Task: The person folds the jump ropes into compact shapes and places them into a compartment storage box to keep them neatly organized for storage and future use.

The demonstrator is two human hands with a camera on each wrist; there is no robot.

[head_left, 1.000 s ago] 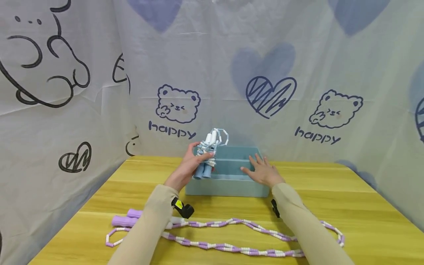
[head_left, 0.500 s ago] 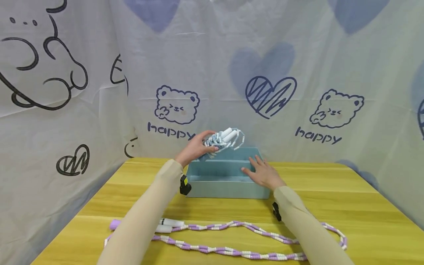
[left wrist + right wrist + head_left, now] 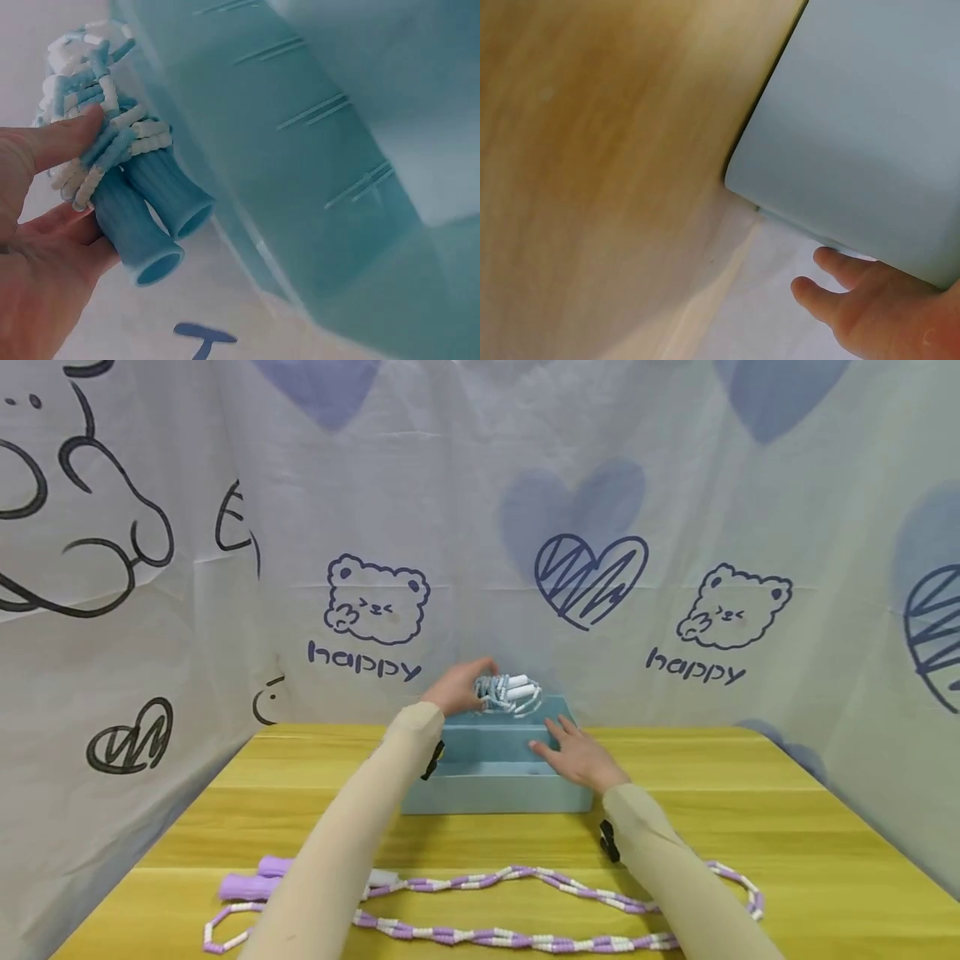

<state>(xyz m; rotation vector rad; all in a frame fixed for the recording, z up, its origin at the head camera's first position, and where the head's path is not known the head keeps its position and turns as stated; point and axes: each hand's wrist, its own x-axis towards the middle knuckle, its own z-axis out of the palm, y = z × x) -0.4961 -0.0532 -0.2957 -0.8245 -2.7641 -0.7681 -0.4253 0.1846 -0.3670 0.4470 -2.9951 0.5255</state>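
Your left hand [image 3: 453, 687] clamps the bundled blue jump rope [image 3: 510, 692] over the blue box's [image 3: 495, 793] far compartment while your flat-fingered right hand [image 3: 573, 756] steadies it; loose loops could snag its rim.

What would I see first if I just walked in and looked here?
The left hand holds a bundled blue and white jump rope over the back of a blue bin in the middle of the yellow table. The right hand rests on the bin. A long purple rope sprawls across the front.
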